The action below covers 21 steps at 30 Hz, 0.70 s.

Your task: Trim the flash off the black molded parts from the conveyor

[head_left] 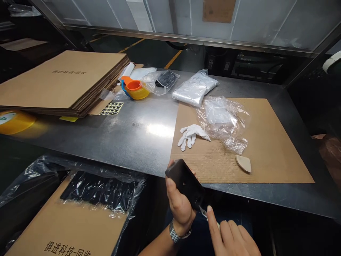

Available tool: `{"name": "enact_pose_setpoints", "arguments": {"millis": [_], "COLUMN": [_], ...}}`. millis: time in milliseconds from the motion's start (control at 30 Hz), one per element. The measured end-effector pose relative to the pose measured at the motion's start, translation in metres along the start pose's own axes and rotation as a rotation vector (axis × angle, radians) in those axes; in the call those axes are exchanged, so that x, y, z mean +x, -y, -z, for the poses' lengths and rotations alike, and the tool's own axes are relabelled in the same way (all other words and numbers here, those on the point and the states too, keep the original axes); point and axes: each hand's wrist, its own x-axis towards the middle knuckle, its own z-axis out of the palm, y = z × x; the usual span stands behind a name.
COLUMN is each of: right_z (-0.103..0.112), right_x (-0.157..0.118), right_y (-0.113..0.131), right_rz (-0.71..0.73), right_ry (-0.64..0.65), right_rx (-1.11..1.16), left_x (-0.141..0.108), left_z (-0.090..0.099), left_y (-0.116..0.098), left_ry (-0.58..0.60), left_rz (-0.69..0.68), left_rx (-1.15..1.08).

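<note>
My left hand (178,204) is wrapped round a black plastic casing (185,183), tilted just off the table's front edge. Closed on a small knife (203,211) is my right hand (229,236); its index finger stretches along the tool, and most of the handle is hidden. The blade's tip meets or nearly meets the lower end of the casing. Beyond my hands, a white glove (192,136) lies on a flat cardboard sheet (274,142). A beige wedge-shaped pad (243,164) rests to the right on the same sheet.
Crumpled clear plastic (223,121) and a packet of white bags (195,87) lie behind. Orange and yellow cups (135,90) stand near stacked cardboard (66,80) at left, with a sticker sheet (112,108) and a tape roll (17,122). A plastic-lined box (80,220) sits lower left.
</note>
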Motion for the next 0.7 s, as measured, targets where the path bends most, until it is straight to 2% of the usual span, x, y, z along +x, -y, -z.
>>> {"name": "enact_pose_setpoints", "arguments": {"millis": [67,167,367,467,567,700], "right_z": [-0.001,-0.003,-0.009,-0.007,-0.001,0.003], "right_x": [0.0,0.001,-0.006,-0.009,-0.007,-0.007], "right_y": [-0.009,-0.022,-0.036,-0.038,-0.038,-0.036], "right_rz": [0.009,-0.051,-0.192,-0.198,-0.124,-0.069], "right_ry": [-0.017,-0.021,0.036,0.036,0.016,0.058], "right_rx": [-0.025,-0.034,0.282,0.346,0.356,0.3], "left_x": [0.001,0.002,0.007,0.009,0.008,0.006], "left_z": [0.001,-0.001,-0.006,-0.005,-0.006,-0.006], "left_y": [-0.001,-0.004,-0.013,-0.013,-0.012,-0.011], "left_ry": [-0.009,-0.007,0.101,0.126,0.141,0.157], "left_rz": [0.018,0.079,0.353,0.447,0.441,0.4], "left_rx": [0.003,-0.025,-0.101,-0.125,-0.125,-0.108]}}
